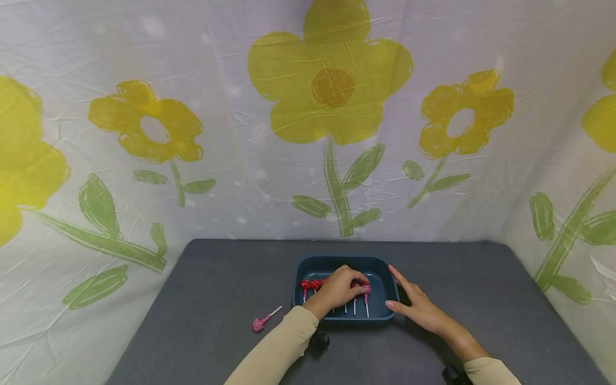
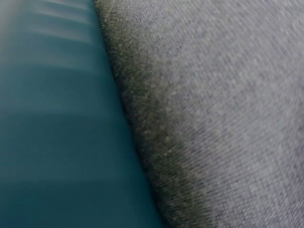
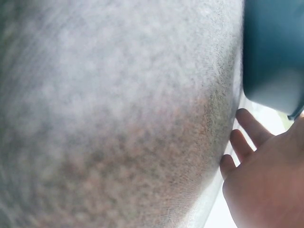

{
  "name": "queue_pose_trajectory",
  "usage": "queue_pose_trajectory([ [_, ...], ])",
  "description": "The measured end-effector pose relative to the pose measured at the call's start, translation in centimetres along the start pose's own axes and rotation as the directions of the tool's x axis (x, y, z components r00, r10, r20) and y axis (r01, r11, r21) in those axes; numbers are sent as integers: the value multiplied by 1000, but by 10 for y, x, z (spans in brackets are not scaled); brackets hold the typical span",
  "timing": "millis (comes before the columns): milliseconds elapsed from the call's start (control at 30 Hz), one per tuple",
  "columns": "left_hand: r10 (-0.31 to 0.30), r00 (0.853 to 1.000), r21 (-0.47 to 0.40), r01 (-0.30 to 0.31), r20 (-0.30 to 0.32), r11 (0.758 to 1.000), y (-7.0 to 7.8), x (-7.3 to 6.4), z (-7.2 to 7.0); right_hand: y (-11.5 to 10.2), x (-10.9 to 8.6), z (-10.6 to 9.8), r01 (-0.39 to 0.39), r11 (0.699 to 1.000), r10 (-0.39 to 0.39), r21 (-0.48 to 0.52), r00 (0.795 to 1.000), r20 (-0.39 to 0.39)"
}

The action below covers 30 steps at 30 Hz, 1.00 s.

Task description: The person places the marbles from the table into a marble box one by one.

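Note:
A blue tray [image 1: 380,315] with raised walls holds several lollipops in a row, red-wrapped ones [image 1: 305,285] at its left. My left hand [image 1: 339,287] reaches in over the row, thumb and fingers pinching the head of a pink lollipop [image 1: 367,289] whose white stick points toward me. Part of the row lies hidden beneath this hand. At the tray's right end, my right hand [image 1: 421,310] has its fingers extended along the rim. In the right wrist view that hand [image 3: 266,175] shows spread fingers beside the tray's outer wall [image 3: 273,57].
Left of the tray, another pink lollipop [image 1: 259,323] lies on the dark grey table [image 1: 216,283], stick angled up and right. Each wrist bears a black camera, one [image 1: 320,340] close to the tray's front side. A flower-printed cloth [image 1: 231,160] hangs behind the table.

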State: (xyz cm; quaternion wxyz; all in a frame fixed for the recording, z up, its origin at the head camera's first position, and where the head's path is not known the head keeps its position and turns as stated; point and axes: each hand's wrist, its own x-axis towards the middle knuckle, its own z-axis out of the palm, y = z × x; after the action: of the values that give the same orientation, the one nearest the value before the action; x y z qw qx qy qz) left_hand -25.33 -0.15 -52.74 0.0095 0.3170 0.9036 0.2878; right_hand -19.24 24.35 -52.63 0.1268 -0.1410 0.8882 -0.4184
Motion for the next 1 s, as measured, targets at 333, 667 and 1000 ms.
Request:
queue_pose_trajectory([
  [333,-36,999,-12,36,2,999,-2,0,1,0,1,0,-4,1000,4,-4,1000,-1],
  [667,-42,999,-11,42,7,999,-3,1,2,0,0,0,2,1000,-2,1,1000,-3],
  [1000,82,996,53,-84,38,995,-4,0,1,1,0,0,2,1000,-2,4,1000,6],
])
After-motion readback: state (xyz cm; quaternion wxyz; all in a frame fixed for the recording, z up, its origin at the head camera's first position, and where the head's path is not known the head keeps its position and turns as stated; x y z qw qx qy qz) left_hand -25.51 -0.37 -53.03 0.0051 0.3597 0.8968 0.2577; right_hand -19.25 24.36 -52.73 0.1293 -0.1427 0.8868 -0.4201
